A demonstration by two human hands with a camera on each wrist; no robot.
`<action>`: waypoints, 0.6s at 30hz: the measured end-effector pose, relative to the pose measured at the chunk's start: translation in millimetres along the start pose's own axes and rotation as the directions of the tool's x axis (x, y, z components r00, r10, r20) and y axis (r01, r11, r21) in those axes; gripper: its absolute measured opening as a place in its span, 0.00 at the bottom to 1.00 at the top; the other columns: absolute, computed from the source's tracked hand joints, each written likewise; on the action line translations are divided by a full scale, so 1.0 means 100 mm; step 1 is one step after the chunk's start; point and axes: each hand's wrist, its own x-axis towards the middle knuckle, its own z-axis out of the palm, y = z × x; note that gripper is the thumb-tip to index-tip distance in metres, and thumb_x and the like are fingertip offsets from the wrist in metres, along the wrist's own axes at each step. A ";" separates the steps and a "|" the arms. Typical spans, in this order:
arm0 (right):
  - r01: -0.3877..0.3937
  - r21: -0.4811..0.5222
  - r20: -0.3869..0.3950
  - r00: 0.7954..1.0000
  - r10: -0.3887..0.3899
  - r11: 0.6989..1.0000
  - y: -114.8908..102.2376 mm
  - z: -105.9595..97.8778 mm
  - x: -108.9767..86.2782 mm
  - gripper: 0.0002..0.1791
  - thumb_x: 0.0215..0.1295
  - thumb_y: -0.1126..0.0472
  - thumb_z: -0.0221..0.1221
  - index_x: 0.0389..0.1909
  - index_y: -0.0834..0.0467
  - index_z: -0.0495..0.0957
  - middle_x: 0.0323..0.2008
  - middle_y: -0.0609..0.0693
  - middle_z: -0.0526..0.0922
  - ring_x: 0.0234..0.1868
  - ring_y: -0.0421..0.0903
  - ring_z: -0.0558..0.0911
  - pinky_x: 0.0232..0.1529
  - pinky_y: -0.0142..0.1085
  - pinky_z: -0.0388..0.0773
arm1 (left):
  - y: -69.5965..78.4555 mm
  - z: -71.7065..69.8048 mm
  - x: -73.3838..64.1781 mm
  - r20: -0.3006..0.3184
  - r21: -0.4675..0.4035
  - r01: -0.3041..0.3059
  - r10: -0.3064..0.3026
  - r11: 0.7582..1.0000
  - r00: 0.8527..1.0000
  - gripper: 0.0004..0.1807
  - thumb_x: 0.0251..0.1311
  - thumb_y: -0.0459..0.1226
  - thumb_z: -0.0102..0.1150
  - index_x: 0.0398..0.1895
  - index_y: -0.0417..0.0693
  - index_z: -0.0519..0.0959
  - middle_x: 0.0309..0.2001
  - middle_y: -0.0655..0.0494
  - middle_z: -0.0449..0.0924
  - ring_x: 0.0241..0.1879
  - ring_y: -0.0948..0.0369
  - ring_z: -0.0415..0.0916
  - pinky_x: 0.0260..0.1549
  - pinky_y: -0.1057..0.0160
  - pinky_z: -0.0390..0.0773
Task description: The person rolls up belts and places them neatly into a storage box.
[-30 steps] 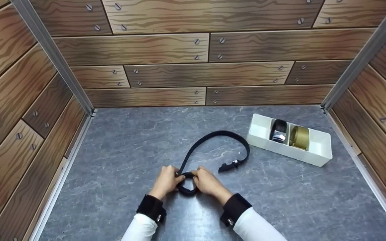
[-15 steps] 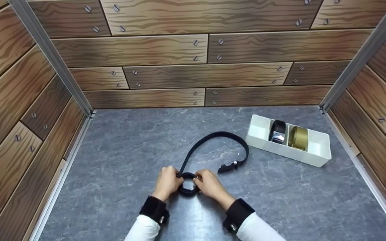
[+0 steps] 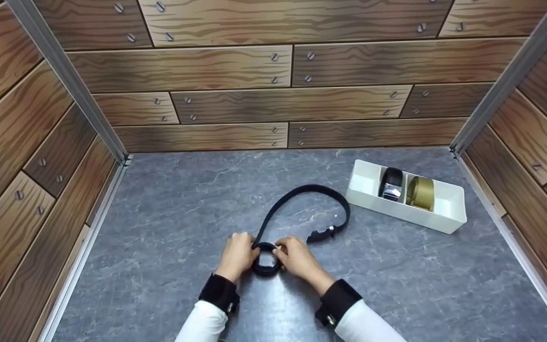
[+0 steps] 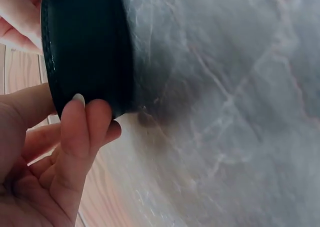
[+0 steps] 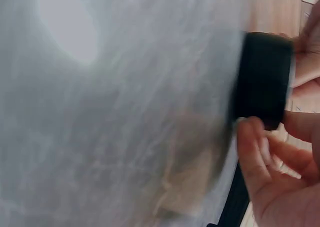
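Note:
A black belt (image 3: 311, 188) lies on the grey marbled surface, its near part rolled into a small standing coil and the rest curving away to a buckle at the free end. My left hand (image 3: 237, 256) pinches the left side of the coil (image 4: 90, 52), thumb inside and fingers outside. On the opposite side my right hand (image 3: 298, 259) grips the coil (image 5: 264, 79) between thumb and fingertips. Both wrist views show the smooth, stitched outer face of the strap. The coil's inner turns are hidden in those close views.
At the right stands a white divided box (image 3: 397, 212). Inside are a rolled black belt (image 3: 391, 183) with a shiny buckle and a rolled gold-coloured belt (image 3: 420, 192). Wood-patterned walls (image 3: 235, 104) enclose the surface at the back and both sides.
The right hand has shifted its hold slightly on the coil's right side, and the left fingers have moved a little. The belt's long curve and the box stay where they were.

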 end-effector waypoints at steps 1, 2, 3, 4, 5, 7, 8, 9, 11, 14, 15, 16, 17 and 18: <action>-0.020 0.025 0.011 1.000 0.019 0.999 0.00 -0.01 -0.02 0.15 0.65 0.62 0.62 0.48 0.68 0.81 0.28 0.49 0.81 0.27 0.43 0.80 0.31 0.37 0.78 | 0.01 0.01 0.00 -0.007 0.002 0.003 -0.003 1.000 1.000 0.02 0.50 0.32 0.69 0.24 0.42 0.85 0.25 0.47 0.83 0.26 0.50 0.81 0.25 0.54 0.78; -0.043 0.054 0.025 0.999 0.042 0.998 -0.01 -0.02 -0.05 0.17 0.66 0.62 0.61 0.50 0.69 0.79 0.26 0.49 0.82 0.25 0.43 0.81 0.28 0.36 0.78 | 0.02 0.02 -0.01 -0.015 0.001 0.008 -0.008 1.000 1.000 0.04 0.49 0.32 0.68 0.21 0.42 0.83 0.23 0.48 0.82 0.25 0.51 0.81 0.24 0.54 0.78; -0.068 0.090 0.040 0.997 0.064 0.994 -0.02 -0.03 -0.07 0.19 0.66 0.62 0.61 0.52 0.70 0.77 0.23 0.50 0.82 0.22 0.44 0.82 0.24 0.35 0.77 | 0.02 0.03 -0.01 -0.025 0.000 0.010 -0.010 1.000 1.000 0.06 0.49 0.31 0.68 0.18 0.43 0.82 0.22 0.48 0.81 0.24 0.51 0.80 0.23 0.55 0.77; -0.095 0.122 0.056 0.994 0.089 0.988 -0.03 -0.03 -0.09 0.21 0.67 0.61 0.61 0.54 0.71 0.76 0.21 0.51 0.82 0.19 0.46 0.82 0.21 0.35 0.77 | 0.03 0.04 -0.01 -0.036 -0.003 0.011 -0.012 1.000 0.999 0.08 0.48 0.31 0.67 0.16 0.44 0.80 0.21 0.49 0.80 0.23 0.52 0.80 0.22 0.55 0.77; -0.124 0.157 0.074 0.991 0.114 0.980 -0.04 -0.02 -0.11 0.22 0.67 0.61 0.60 0.57 0.72 0.74 0.19 0.52 0.82 0.17 0.48 0.82 0.18 0.35 0.76 | 0.04 0.05 -0.01 -0.045 -0.007 0.013 -0.013 1.000 0.999 0.10 0.48 0.30 0.67 0.14 0.45 0.78 0.19 0.49 0.80 0.22 0.52 0.79 0.22 0.54 0.77; -0.154 0.194 0.079 0.987 0.141 0.969 -0.07 -0.01 -0.14 0.24 0.68 0.62 0.60 0.60 0.72 0.71 0.16 0.53 0.82 0.16 0.50 0.83 0.15 0.35 0.76 | 0.05 0.06 -0.02 -0.065 -0.004 0.009 -0.009 1.000 0.998 0.12 0.47 0.30 0.66 0.11 0.45 0.76 0.18 0.50 0.79 0.22 0.51 0.79 0.22 0.53 0.77; -0.166 0.208 0.078 0.985 0.153 0.964 -0.08 0.00 -0.15 0.25 0.68 0.62 0.59 0.61 0.72 0.70 0.16 0.54 0.81 0.15 0.50 0.83 0.15 0.35 0.76 | 0.05 0.06 -0.02 -0.073 -0.004 0.008 -0.009 1.000 0.997 0.12 0.47 0.30 0.66 0.12 0.46 0.76 0.18 0.50 0.79 0.22 0.51 0.80 0.22 0.53 0.77; -0.179 0.213 0.074 0.983 0.167 0.960 -0.10 0.02 -0.15 0.25 0.69 0.63 0.58 0.62 0.72 0.69 0.16 0.54 0.81 0.15 0.50 0.83 0.14 0.35 0.76 | 0.05 0.06 -0.02 -0.078 -0.003 0.007 -0.007 1.000 0.997 0.12 0.47 0.30 0.67 0.12 0.46 0.76 0.18 0.50 0.79 0.22 0.50 0.80 0.22 0.53 0.77; -0.200 0.199 0.059 0.980 0.192 0.959 -0.12 0.04 -0.16 0.24 0.69 0.64 0.57 0.63 0.70 0.69 0.15 0.52 0.80 0.14 0.48 0.82 0.14 0.34 0.75 | 0.05 0.06 -0.01 -0.075 0.006 0.011 -0.011 1.000 0.997 0.12 0.47 0.31 0.67 0.11 0.47 0.76 0.18 0.50 0.79 0.22 0.51 0.80 0.22 0.53 0.77; -0.220 0.161 0.045 0.975 0.216 0.962 -0.15 0.06 -0.15 0.24 0.70 0.66 0.56 0.65 0.68 0.69 0.15 0.51 0.80 0.13 0.44 0.80 0.14 0.34 0.75 | 0.05 0.05 -0.01 -0.060 0.036 0.013 -0.011 0.999 0.998 0.14 0.48 0.32 0.68 0.11 0.47 0.75 0.18 0.50 0.79 0.22 0.52 0.79 0.22 0.53 0.77; -0.220 0.147 0.040 0.976 0.216 0.964 -0.15 0.07 -0.14 0.24 0.70 0.66 0.55 0.65 0.68 0.69 0.15 0.50 0.80 0.13 0.43 0.80 0.14 0.34 0.75 | 0.05 0.05 0.00 -0.053 0.048 0.014 -0.011 0.999 0.999 0.14 0.48 0.33 0.68 0.12 0.47 0.74 0.18 0.50 0.79 0.22 0.52 0.79 0.22 0.53 0.77; -0.216 0.128 0.034 0.976 0.213 0.968 -0.15 0.07 -0.13 0.24 0.70 0.66 0.55 0.65 0.68 0.69 0.16 0.50 0.80 0.12 0.42 0.79 0.14 0.34 0.74 | 0.05 0.04 0.00 -0.045 0.060 0.014 -0.011 0.998 0.999 0.14 0.48 0.33 0.69 0.12 0.46 0.74 0.19 0.49 0.79 0.22 0.51 0.79 0.22 0.53 0.77; -0.211 0.109 0.029 0.978 0.209 0.971 -0.14 0.07 -0.13 0.24 0.69 0.66 0.55 0.65 0.68 0.69 0.16 0.49 0.79 0.12 0.41 0.79 0.14 0.34 0.74 | 0.05 0.03 0.01 -0.037 0.067 0.013 -0.011 0.998 0.999 0.14 0.49 0.34 0.69 0.13 0.45 0.75 0.19 0.48 0.79 0.22 0.51 0.79 0.22 0.53 0.77; -0.204 0.088 0.024 0.979 0.203 0.975 -0.14 0.07 -0.11 0.24 0.69 0.66 0.55 0.64 0.68 0.69 0.19 0.51 0.81 0.12 0.41 0.78 0.14 0.34 0.74 | 0.05 0.03 0.01 -0.036 0.075 0.010 -0.007 0.997 0.999 0.14 0.50 0.35 0.69 0.14 0.44 0.75 0.20 0.48 0.79 0.22 0.50 0.79 0.22 0.53 0.77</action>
